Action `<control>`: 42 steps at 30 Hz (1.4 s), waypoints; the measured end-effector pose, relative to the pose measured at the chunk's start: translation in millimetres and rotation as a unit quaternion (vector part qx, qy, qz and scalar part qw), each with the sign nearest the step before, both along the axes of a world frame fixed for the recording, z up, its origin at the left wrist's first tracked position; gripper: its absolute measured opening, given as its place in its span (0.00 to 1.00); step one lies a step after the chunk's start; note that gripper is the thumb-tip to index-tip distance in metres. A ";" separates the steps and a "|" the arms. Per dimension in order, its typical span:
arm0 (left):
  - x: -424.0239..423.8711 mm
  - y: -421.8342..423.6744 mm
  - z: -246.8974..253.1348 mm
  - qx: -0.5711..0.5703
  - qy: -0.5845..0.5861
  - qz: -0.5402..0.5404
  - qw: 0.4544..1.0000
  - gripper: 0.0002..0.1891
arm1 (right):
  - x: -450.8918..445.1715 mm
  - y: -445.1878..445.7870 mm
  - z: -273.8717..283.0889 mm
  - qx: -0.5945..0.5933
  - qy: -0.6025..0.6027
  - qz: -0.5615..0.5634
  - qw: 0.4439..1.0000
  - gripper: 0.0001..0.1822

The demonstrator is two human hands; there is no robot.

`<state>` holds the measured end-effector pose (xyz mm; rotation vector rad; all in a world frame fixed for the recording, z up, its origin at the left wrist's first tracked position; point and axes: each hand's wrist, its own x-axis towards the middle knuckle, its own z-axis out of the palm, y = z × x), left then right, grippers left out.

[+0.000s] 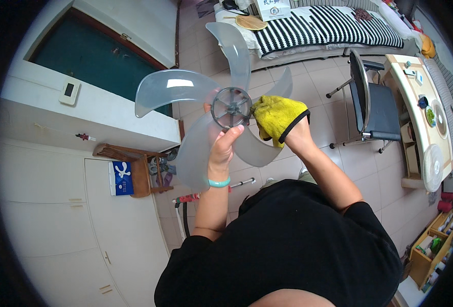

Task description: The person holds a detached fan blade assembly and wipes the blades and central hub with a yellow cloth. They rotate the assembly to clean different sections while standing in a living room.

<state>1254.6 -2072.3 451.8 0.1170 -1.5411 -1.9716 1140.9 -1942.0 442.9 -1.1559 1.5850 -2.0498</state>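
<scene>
A translucent grey plastic fan blade (182,90) with several curved vanes is held up in front of me. My left hand (223,147) grips it near its round hub (231,108); the thumb presses the rim and part of the fingers is hidden behind the blade. A yellow cloth (278,115) with black edging covers most of my right hand (298,135). The cloth lies against the blade just right of the hub and partly hides one vane. The fingers inside the cloth are out of sight.
A black-seated chair (381,111) stands right, beside a pale desk (414,73) bearing a round white fan grille (433,167). Ahead is a daybed with a striped cover (318,28). To the left are a wooden chair (140,174) and a pole with a red wrap (188,198).
</scene>
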 end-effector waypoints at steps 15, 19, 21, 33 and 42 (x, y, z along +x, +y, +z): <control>-2.7 3.5 -20.9 -0.103 -0.017 -0.015 0.994 0.42 | 6.0 0.3 6.5 0.038 -0.184 0.073 0.979 0.08; -4.3 15.4 -5.4 0.032 0.016 -0.018 0.999 0.41 | 2.0 -1.7 -2.0 -0.025 -0.065 0.020 0.997 0.10; -2.2 11.1 -2.4 0.035 0.020 -0.029 0.999 0.42 | -2.5 7.5 -0.6 0.013 0.052 -0.037 0.998 0.10; -3.1 6.4 -3.7 0.014 -0.037 -0.058 0.998 0.44 | -1.4 -7.9 6.1 0.048 0.361 -0.141 0.920 0.11; -1.2 5.5 2.2 0.039 -0.046 -0.046 0.997 0.40 | -16.4 -16.8 11.6 0.166 0.483 -0.136 0.849 0.06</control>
